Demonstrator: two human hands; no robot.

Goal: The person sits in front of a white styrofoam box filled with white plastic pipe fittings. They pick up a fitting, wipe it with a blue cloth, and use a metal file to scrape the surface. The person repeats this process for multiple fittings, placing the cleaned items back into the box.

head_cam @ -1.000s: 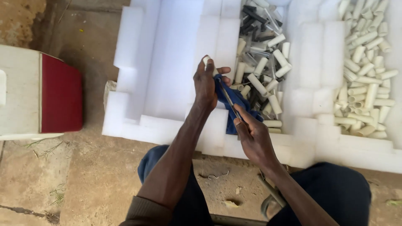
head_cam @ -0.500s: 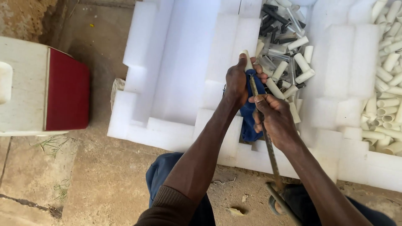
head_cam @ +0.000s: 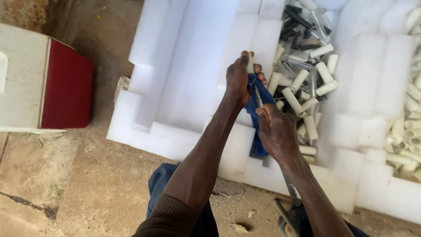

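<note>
Nearest to us, knees in blue trousers (head_cam: 160,188) over a bare concrete floor (head_cam: 96,184). Our right hand (head_cam: 276,131) has its fingers wrapped tight on a thin metal blade (head_cam: 258,97), which crosses a short white tube (head_cam: 250,63). Our left hand (head_cam: 239,79) grips that tube upright, fingers closed round it, with a blue cloth (head_cam: 258,109) bunched between both hands. All this sits above a white foam tray (head_cam: 184,74). Its middle compartment (head_cam: 307,70) holds loose cream tube pieces mixed with dark and grey ones. A right compartment (head_cam: 408,131) holds only cream tubes. Far left on the floor, a white box with a red side (head_cam: 66,87), no label readable.
</note>
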